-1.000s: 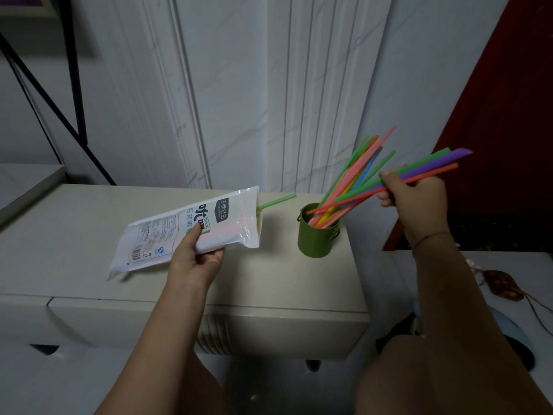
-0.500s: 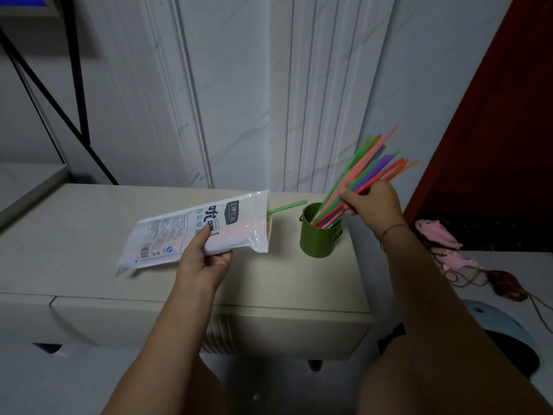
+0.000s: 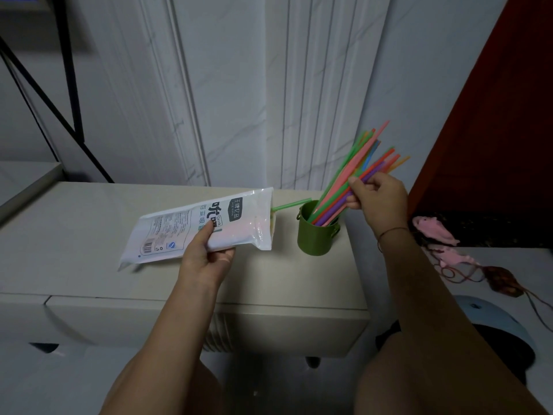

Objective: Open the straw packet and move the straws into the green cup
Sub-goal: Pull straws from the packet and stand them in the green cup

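Observation:
My left hand [image 3: 206, 259] grips a white plastic straw packet [image 3: 191, 226] by its lower edge, held level above the tabletop with its open mouth facing right. One green straw [image 3: 291, 204] pokes out of that mouth toward the cup. A small green cup [image 3: 315, 235] with side handles stands on the table's right end. A bundle of coloured straws [image 3: 359, 169] leans in it, tips fanned up to the right. My right hand [image 3: 375, 199] pinches the middle of that bundle just above the cup's rim.
The cream cabinet top [image 3: 89, 223] ends just right of the cup. A white panelled wall stands close behind. A red door [image 3: 493, 130] is at right, with pink items [image 3: 434, 232] and cords on a lower surface. A black metal frame [image 3: 68, 85] rises at left.
My right hand carried a fanned bunch of straws down from the right into the cup and now holds them among the others. The packet stayed nearly still in my left hand.

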{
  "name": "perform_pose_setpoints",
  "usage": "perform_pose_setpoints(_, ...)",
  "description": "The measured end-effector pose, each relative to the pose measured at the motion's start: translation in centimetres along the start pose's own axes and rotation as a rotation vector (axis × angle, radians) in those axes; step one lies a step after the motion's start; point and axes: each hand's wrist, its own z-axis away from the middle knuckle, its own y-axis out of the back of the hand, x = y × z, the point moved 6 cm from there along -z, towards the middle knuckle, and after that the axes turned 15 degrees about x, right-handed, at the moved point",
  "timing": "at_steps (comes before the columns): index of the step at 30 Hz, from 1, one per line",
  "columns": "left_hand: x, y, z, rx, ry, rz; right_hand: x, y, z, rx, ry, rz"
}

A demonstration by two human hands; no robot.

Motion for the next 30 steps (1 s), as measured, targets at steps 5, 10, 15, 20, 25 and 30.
perform_pose_setpoints(5, -0.2, -0.2, 0.0, -0.006, -0.012, -0.005, 0.9, -1.4, 0.7, -0.065, -0.017, 0.114)
perform_pose_setpoints(10, -0.4, -0.2, -0.1, -0.014, -0.008, -0.007, 2.0, -2.1, 1.5, -0.107, -0.047, 0.21)
perform_pose_setpoints(15, -0.7, -0.3, 0.1, -0.034, 0.008, -0.018, 2.8, -2.0, 1.7, -0.085, -0.069, 0.221)
perform_pose_setpoints(20, -0.8, -0.3, 0.3, -0.035, 0.014, -0.027, 3.3, -1.0, 1.5, -0.016, 0.046, 0.371)
perform_pose_setpoints(25, -1.0, -0.3, 0.4, -0.039, 0.023, -0.037, 3.9, -1.3, 1.9, -0.064, 0.035, 0.393)
perform_pose_setpoints(30, -0.8, -0.5, 0.9, -0.068, -0.025, -0.058, 3.0, -1.0, 3.7, -0.13, -0.162, 0.179)
